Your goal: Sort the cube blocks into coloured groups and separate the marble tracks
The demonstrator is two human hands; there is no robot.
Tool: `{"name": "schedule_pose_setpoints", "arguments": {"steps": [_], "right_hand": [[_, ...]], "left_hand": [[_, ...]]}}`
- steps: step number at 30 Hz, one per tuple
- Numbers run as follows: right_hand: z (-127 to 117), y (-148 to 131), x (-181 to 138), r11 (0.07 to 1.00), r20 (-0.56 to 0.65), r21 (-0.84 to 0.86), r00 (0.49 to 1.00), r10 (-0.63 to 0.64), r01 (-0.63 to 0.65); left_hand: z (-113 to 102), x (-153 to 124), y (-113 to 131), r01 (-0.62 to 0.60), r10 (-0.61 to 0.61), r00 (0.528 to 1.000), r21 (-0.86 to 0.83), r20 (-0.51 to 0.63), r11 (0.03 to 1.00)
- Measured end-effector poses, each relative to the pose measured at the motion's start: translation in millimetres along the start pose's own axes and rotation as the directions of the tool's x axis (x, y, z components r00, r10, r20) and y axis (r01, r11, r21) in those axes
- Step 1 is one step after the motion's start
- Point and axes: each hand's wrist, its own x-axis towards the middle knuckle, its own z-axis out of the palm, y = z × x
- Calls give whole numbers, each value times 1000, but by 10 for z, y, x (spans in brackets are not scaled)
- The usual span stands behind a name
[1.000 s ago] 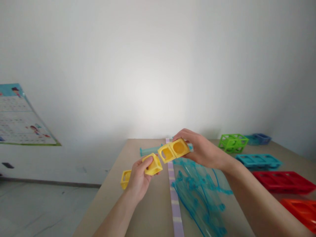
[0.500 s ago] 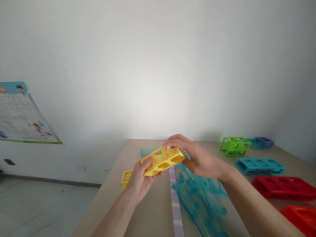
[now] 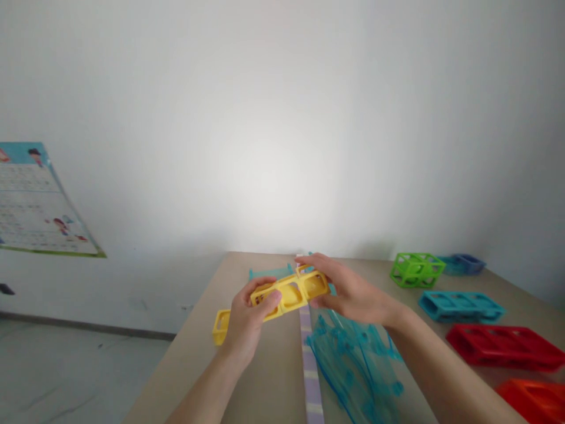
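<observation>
At lower centre of frame, left hand [image 3: 248, 311] and right hand [image 3: 343, 287] pinch opposite ends of the yellow block row [image 3: 291, 295]. Best kept aligned, with even, straight pressure.

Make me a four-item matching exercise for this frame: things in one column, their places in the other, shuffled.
1. Yellow row
2. Red row
3. Chart
4. Striped strip

A. On the wall
B. Between the teal row and orange piece
C. Running lengthwise along the table
D. In the left hand and right hand

Pairs: 1-D, 2-B, 3-A, 4-C
</observation>
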Motion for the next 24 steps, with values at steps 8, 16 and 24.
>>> {"name": "schedule_pose_setpoints", "arguments": {"steps": [8, 16, 24], "right_hand": [[92, -61, 84, 1000, -198, 2, 980, -17, 18], [292, -75, 101, 998, -228, 39, 973, -37, 47], [340, -111, 112, 930, -173, 297, 945, 277, -218]], "left_hand": [[8, 103, -13, 196, -277, 947, -393, -160, 898], [14, 55, 19, 319, -330, 941, -502, 70, 804], [43, 36, 5, 246, -240, 969, -389, 64, 888]]}}
